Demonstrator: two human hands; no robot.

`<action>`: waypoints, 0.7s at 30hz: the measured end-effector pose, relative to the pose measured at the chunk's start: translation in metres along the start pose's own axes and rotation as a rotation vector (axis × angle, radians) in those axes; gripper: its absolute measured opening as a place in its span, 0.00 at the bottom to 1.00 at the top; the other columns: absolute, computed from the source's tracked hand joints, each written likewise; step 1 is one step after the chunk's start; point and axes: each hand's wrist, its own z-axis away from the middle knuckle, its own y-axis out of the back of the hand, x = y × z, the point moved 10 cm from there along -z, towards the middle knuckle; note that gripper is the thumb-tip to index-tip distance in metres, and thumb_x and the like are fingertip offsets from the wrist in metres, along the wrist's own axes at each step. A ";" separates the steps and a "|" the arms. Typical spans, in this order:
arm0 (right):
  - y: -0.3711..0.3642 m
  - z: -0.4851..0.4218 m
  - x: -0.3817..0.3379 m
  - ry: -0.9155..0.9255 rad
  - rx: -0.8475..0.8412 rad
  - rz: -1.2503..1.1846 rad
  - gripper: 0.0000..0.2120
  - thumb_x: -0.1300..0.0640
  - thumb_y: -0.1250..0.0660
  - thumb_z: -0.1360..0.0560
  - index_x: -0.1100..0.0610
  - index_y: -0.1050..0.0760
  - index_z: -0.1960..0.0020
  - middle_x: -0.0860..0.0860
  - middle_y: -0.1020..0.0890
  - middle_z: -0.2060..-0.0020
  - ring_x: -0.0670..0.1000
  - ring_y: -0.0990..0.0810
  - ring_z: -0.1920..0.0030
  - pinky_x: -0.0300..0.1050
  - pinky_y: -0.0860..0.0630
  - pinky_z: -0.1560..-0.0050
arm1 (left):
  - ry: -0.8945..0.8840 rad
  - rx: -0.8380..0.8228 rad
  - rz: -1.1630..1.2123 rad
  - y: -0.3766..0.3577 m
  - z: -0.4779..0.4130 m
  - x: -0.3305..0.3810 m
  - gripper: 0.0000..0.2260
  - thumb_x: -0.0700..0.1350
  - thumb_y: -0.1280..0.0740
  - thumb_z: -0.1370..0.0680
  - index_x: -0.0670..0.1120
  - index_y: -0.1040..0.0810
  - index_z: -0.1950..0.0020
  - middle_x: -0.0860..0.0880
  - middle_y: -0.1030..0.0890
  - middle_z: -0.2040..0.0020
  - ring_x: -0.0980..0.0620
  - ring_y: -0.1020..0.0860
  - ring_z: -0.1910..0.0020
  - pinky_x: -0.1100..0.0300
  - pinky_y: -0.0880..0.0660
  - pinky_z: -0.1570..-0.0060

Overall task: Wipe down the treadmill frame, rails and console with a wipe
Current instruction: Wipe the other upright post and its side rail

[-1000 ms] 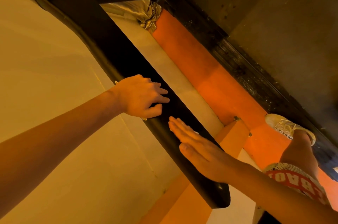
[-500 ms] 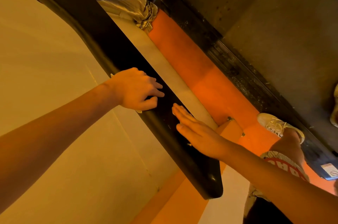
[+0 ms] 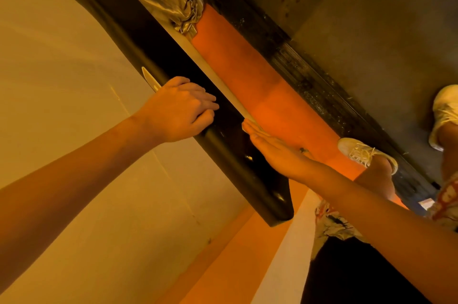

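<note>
Treadmill rail [image 3: 262, 189] runs diagonally mid-frame, black. L hand [image 3: 178, 110] curls its fingers over it, pressing a pale strip [image 3: 150, 80] (prob. the wipe) to scrub. R hand [image 3: 277, 152] lies flat, fingers straight against the rail's side, likely steadying.

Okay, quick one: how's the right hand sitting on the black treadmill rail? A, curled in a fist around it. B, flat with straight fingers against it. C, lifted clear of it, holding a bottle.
B: the right hand lies flat, fingers straight, against the rail, while the left hand curls over it.
</note>
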 end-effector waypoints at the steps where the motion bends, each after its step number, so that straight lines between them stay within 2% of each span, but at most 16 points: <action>1: 0.000 0.001 0.000 -0.007 0.013 -0.003 0.23 0.51 0.52 0.12 0.50 0.47 0.18 0.42 0.45 0.19 0.38 0.48 0.21 0.46 0.52 0.18 | 0.013 0.035 0.011 0.001 0.002 -0.001 0.30 0.57 0.56 0.19 0.51 0.16 0.37 0.51 0.18 0.36 0.49 0.23 0.33 0.49 0.37 0.31; 3: -0.005 0.004 -0.005 -0.008 0.018 0.009 0.23 0.51 0.52 0.12 0.49 0.49 0.17 0.41 0.47 0.19 0.38 0.50 0.20 0.46 0.53 0.18 | 0.030 0.075 0.015 0.001 0.000 -0.002 0.28 0.55 0.54 0.19 0.51 0.14 0.41 0.52 0.16 0.39 0.50 0.22 0.37 0.50 0.37 0.34; 8: -0.028 0.021 -0.019 0.053 -0.061 0.003 0.23 0.50 0.54 0.12 0.45 0.52 0.18 0.38 0.50 0.19 0.36 0.54 0.20 0.39 0.56 0.20 | 0.031 0.157 0.018 0.004 -0.001 -0.002 0.26 0.53 0.51 0.20 0.51 0.12 0.46 0.52 0.14 0.45 0.51 0.19 0.42 0.50 0.34 0.39; 13: -0.011 0.004 -0.024 0.022 -0.014 0.031 0.24 0.52 0.52 0.12 0.52 0.51 0.17 0.45 0.49 0.17 0.41 0.52 0.19 0.36 0.55 0.22 | 0.021 0.153 -0.001 0.005 -0.004 0.000 0.26 0.52 0.51 0.20 0.51 0.12 0.46 0.52 0.14 0.45 0.50 0.19 0.45 0.50 0.34 0.45; 15: -0.015 0.007 -0.028 0.031 -0.010 0.062 0.25 0.51 0.53 0.12 0.52 0.53 0.17 0.45 0.51 0.17 0.41 0.53 0.19 0.39 0.56 0.21 | 0.024 0.150 0.000 0.006 -0.004 -0.001 0.26 0.52 0.51 0.20 0.51 0.12 0.46 0.52 0.14 0.44 0.50 0.19 0.45 0.50 0.34 0.45; 18: -0.029 0.029 -0.023 -0.015 -0.028 0.092 0.25 0.48 0.54 0.12 0.47 0.56 0.17 0.38 0.53 0.19 0.38 0.57 0.20 0.42 0.58 0.20 | 0.020 0.160 0.004 0.006 -0.003 0.001 0.26 0.53 0.52 0.20 0.51 0.12 0.46 0.52 0.14 0.45 0.51 0.19 0.45 0.51 0.34 0.45; 21: -0.034 0.044 -0.016 -0.003 -0.054 0.063 0.25 0.48 0.54 0.12 0.45 0.56 0.17 0.37 0.54 0.19 0.36 0.57 0.21 0.42 0.57 0.19 | 0.007 0.183 0.017 0.007 -0.001 0.002 0.26 0.54 0.51 0.19 0.52 0.12 0.48 0.53 0.14 0.46 0.51 0.19 0.46 0.53 0.36 0.47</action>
